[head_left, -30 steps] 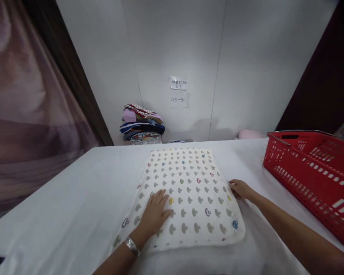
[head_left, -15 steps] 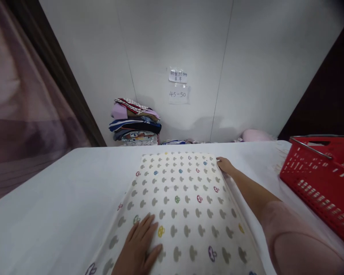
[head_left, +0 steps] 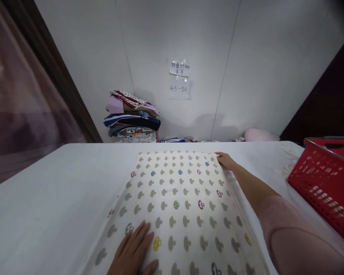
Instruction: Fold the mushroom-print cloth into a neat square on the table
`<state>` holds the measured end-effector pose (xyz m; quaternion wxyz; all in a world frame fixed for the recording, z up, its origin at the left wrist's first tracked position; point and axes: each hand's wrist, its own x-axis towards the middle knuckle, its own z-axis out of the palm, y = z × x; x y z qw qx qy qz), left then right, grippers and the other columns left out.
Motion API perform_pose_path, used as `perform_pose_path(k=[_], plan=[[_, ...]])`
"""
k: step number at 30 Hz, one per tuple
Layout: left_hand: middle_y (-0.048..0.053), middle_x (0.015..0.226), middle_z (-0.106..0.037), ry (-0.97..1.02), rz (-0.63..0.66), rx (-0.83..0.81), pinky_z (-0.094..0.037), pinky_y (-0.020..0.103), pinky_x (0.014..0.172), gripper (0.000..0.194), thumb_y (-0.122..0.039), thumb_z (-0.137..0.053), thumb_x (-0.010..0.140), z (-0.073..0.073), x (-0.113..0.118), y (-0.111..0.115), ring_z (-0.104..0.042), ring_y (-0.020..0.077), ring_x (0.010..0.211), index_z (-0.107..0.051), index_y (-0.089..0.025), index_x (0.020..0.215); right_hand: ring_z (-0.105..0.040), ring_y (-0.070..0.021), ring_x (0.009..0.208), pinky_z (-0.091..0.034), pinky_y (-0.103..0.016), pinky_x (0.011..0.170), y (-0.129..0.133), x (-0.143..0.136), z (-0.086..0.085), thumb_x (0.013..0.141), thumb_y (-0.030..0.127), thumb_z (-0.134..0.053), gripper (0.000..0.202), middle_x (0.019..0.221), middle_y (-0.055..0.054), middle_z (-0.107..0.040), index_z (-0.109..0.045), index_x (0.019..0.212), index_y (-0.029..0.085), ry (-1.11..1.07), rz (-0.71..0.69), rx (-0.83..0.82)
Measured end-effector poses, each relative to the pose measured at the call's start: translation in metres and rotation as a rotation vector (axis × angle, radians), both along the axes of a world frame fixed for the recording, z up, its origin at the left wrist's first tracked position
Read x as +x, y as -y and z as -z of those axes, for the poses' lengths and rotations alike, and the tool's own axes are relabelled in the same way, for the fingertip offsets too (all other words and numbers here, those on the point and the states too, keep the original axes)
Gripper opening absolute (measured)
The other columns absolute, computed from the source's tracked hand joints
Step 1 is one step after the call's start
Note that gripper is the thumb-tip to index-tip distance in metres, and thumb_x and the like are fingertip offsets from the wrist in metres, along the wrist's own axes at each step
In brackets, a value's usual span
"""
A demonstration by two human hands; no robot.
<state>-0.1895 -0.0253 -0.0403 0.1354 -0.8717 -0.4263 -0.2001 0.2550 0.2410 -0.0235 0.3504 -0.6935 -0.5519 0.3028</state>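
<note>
A cream cloth (head_left: 179, 193) printed with grey mushrooms and a few coloured ones lies in front of me, its layers folded into a long rectangle. My left hand (head_left: 133, 250) rests flat on its near left part, fingers stretched out and slightly apart. At the far right corner of the cloth is my right hand (head_left: 225, 160). Its fingers are closed on the corner, with the thumb side partly hidden. The right side edge of the cloth runs back towards me beneath my right forearm.
The cloth lies on a white table (head_left: 54, 198). A red plastic basket (head_left: 326, 191) with a metal handle stands at the right. Behind the table are a stack of folded fabrics (head_left: 133, 116) and a pink bundle (head_left: 259, 134). A curtain (head_left: 25, 103) hangs at the left.
My view has shifted slightly, and the cloth appears a little larger and lower. My left hand still lies flat on the cloth; my right hand stays at the far corner.
</note>
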Motion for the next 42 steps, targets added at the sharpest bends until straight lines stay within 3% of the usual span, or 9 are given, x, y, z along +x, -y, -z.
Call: perform_pose_path(k=[5,11,15,20,22,27,31,36,42], plan=[[0.0,0.133,-0.05,0.004,0.007,-0.001,-0.058,0.039,0.08,0.075,-0.05,-0.058,0.077,0.0,-0.001,0.0,-0.059,0.0243,0.11,-0.024,-0.038,0.143,-0.063,-0.0184,0.076,-0.048,-0.025,0.071,-0.016,0.007,0.004,0.069,0.012,-0.052,0.034,0.082,-0.005,-0.072,-0.072,0.096,0.016,0.175,0.063,0.055],[0.003,0.132,-0.051,-0.014,0.019,0.008,-0.059,0.04,0.079,0.075,-0.048,-0.06,0.076,-0.002,-0.001,0.0,-0.059,0.0249,0.11,-0.028,-0.033,0.143,-0.058,-0.0239,0.103,-0.043,-0.031,0.088,-0.032,0.02,0.006,0.071,0.013,-0.051,0.038,0.111,-0.007,-0.067,-0.071,0.102,0.022,0.346,0.159,0.066],[0.002,0.132,-0.052,0.028,0.024,-0.014,-0.058,0.039,0.079,0.074,-0.047,-0.059,0.077,-0.002,-0.001,0.001,-0.058,0.0243,0.112,-0.028,-0.035,0.142,-0.061,-0.0239,0.095,-0.046,-0.03,0.081,-0.034,0.024,0.012,0.07,0.014,-0.054,0.032,0.1,-0.008,-0.07,-0.073,0.095,0.021,0.382,0.147,0.018],[-0.002,0.133,-0.05,0.015,-0.023,-0.027,-0.057,0.037,0.082,0.075,-0.047,-0.058,0.076,-0.001,0.0,0.002,-0.058,0.0226,0.112,-0.025,-0.039,0.143,-0.062,-0.0156,0.061,-0.047,-0.023,0.058,-0.034,0.032,0.012,0.07,0.012,-0.052,0.029,0.066,-0.003,-0.069,-0.073,0.089,0.017,0.352,0.116,-0.022],[-0.005,0.133,-0.049,0.008,-0.04,-0.019,-0.058,0.035,0.081,0.079,-0.049,-0.059,0.074,-0.001,0.001,0.002,-0.058,0.0221,0.111,-0.021,-0.041,0.143,-0.061,-0.0151,0.056,-0.047,-0.023,0.055,-0.033,0.033,0.009,0.071,0.013,-0.052,0.029,0.063,-0.003,-0.068,-0.072,0.092,0.015,0.345,0.126,-0.018],[-0.004,0.132,-0.048,-0.013,-0.048,-0.023,-0.058,0.04,0.081,0.082,-0.05,-0.055,0.076,0.0,0.002,0.001,-0.058,0.0231,0.111,-0.011,-0.041,0.145,-0.06,-0.0214,0.101,-0.047,-0.033,0.086,-0.018,0.009,0.001,0.083,0.02,-0.039,0.042,0.113,-0.013,-0.064,-0.058,0.12,0.011,0.395,0.158,0.119],[-0.005,0.133,-0.047,0.006,-0.055,-0.061,-0.058,0.041,0.082,0.083,-0.05,-0.056,0.076,0.0,0.002,0.003,-0.057,0.0242,0.112,-0.009,-0.044,0.144,-0.035,-0.0221,0.131,-0.029,-0.036,0.107,0.01,-0.031,0.009,0.087,0.04,-0.042,0.049,0.143,-0.007,-0.041,-0.048,0.131,0.019,0.484,-0.092,0.227],[-0.006,0.134,-0.046,0.035,-0.061,-0.084,-0.057,0.041,0.084,0.084,-0.048,-0.056,0.075,0.002,0.001,0.004,-0.055,0.0241,0.114,-0.008,-0.045,0.144,-0.021,-0.0291,0.136,-0.018,-0.048,0.108,0.023,-0.051,0.02,0.085,0.059,-0.038,0.066,0.147,-0.014,-0.031,-0.042,0.134,0.015,0.738,-0.195,0.031],[-0.005,0.134,-0.047,0.033,-0.048,-0.045,-0.058,0.04,0.084,0.081,-0.048,-0.056,0.077,0.004,0.0,0.003,-0.055,0.0238,0.114,-0.011,-0.043,0.144,-0.02,-0.0279,0.137,-0.014,-0.05,0.108,0.015,-0.051,0.008,0.089,0.058,-0.027,0.064,0.147,-0.015,-0.03,-0.041,0.134,0.015,0.838,-0.207,-0.051]])
